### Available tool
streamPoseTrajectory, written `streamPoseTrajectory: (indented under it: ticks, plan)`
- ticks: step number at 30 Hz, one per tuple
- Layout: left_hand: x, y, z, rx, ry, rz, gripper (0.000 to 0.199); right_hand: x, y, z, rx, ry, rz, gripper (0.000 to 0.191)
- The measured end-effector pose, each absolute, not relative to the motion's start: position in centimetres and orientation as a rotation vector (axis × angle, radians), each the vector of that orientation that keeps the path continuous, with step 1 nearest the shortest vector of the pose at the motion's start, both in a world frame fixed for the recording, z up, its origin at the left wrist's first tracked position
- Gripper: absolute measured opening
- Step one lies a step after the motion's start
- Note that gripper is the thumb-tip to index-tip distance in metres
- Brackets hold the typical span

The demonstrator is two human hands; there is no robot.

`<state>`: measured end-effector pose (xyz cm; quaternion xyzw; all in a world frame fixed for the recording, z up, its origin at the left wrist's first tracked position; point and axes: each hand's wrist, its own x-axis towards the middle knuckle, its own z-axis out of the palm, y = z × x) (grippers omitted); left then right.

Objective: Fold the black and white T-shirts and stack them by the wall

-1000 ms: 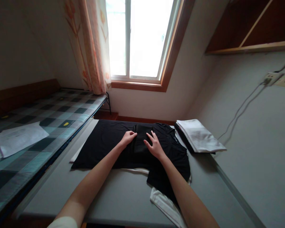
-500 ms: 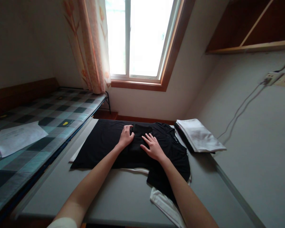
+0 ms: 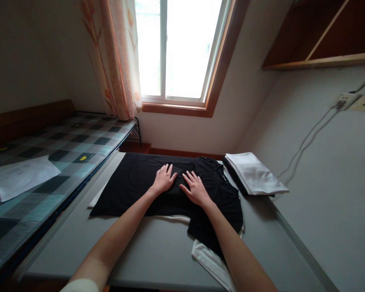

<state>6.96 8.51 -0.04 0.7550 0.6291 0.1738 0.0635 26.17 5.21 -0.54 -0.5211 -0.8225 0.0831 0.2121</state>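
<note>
At the centre of the frame, the left hand (image 3: 164,179) lies palm down with its fingers spread on a black T-shirt (image 3: 124,182), gripping nothing. Just beside it, the right hand (image 3: 196,188) also rests flat on the black cloth, fingers fanned out and holding nothing. The T-shirt is laid out across the gray table (image 3: 152,251), its neckline toward the right of the frame. Under it lies a white garment (image 3: 211,261), which shows at the left edge and as a sleeve at the lower centre-right. At centre-right, a folded white cloth (image 3: 254,174) sits on dark folded fabric (image 3: 235,178), near the shirt's collar. A checkered mattress (image 3: 69,148) with paper sheets (image 3: 26,178) on it fills the left side, and a window (image 3: 185,48) stands at top centre beside a floral curtain (image 3: 118,61).
</note>
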Motion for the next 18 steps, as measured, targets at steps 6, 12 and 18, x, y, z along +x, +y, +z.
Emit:
streamPoseTrajectory:
  ticks: [6,12,18]
  plan:
    - [6.4,8.6,1.3,1.966,2.204,0.467,0.050,26.7,5.7,-0.9,-1.501,-1.972,0.246,0.050]
    - [6.0,9.5,1.2,1.788,2.121,0.428,0.054,27.2,5.6,-0.2,-1.855,-1.771,0.246,0.046]
    - [5.9,9.9,1.4,1.603,1.935,0.678,0.043,27.3,5.6,0.0,-1.947,-1.793,0.288,0.046]
